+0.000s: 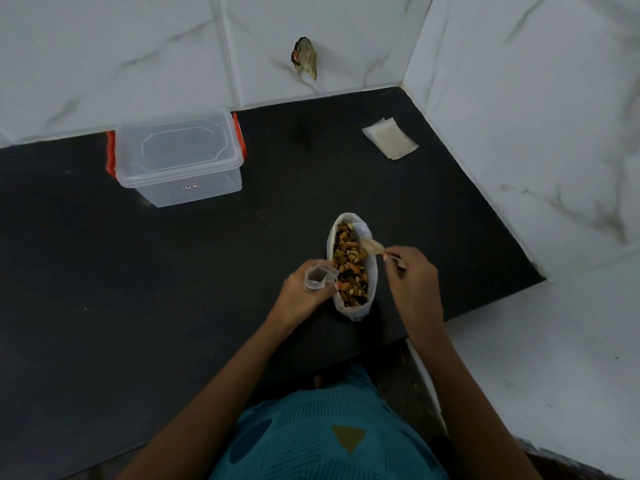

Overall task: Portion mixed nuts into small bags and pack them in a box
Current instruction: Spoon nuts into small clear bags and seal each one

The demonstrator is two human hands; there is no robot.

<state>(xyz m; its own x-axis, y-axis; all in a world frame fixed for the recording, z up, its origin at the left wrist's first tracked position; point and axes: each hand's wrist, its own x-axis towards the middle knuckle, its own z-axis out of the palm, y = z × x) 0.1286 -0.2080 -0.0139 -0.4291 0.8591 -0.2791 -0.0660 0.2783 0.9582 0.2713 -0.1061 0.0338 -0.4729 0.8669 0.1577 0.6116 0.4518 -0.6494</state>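
**A small bag held ready beside an open bag of mixed nuts**

A black desk (173, 271) is seen from above, set into a corner of white marbled tiles. Near the front edge a white bag (372, 275) stands open, filled with mixed nuts (349, 268). A small bag (317, 274) of clear plastic is pinched at its mouth in the grip of the left hand (304, 289), just beside the nuts. A pale scoop (372, 247) is pinched by its handle in the fingertips of the right hand (412, 275), with its bowl over the nuts.

The small bag is judged to be very light, limp and slippery, so it is best held at the rim (with the mouth kept spread). The nuts are loose and likely to roll if spilled.

A clear box (180, 157) with orange latches is set well apart at the back left, its lid on. A stack of spare bags (390, 137) lies at the back right.

Whether the scoop carries any nuts cannot be made out, nor whether the small bag holds any. A small dark object on the wall (305, 58) cannot be identified.
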